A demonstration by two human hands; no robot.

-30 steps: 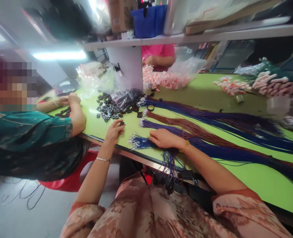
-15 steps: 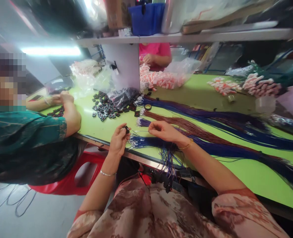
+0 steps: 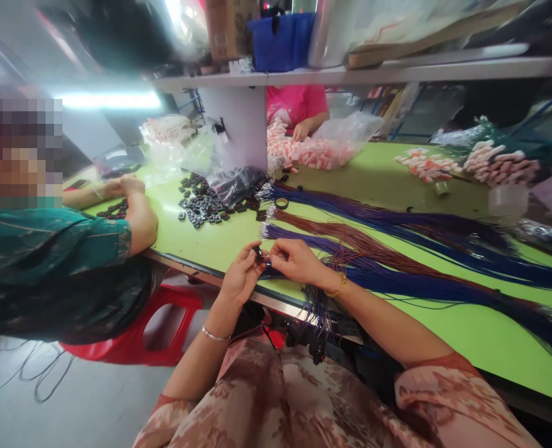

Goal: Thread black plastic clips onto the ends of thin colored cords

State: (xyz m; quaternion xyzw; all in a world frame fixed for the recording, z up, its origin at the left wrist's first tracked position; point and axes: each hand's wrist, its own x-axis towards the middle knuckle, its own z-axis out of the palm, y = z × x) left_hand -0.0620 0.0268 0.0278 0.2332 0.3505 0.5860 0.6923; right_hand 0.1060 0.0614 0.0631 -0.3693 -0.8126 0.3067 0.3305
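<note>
Between thumb and fingers, my left hand grips a small black connector above the table's front edge. My right hand is pinched close beside it, its fingertips at the connector; a thin wire was between those fingers half a second ago, but here it is too small to make out. Under and right of my right hand run blue wires. Purple wires and brown wires lie behind them. Loose black connectors are heaped on the green table, beyond my left hand.
A person in a green sleeve works at the left, above a red stool. Across the table sits a person in pink beside pink-white parts. A black tape roll lies behind the wires. Overhead is a shelf.
My hands have come together: the left moved right with the connector, the right slightly left towards it. The hand of the person in pink has lowered to the pink-white parts.
</note>
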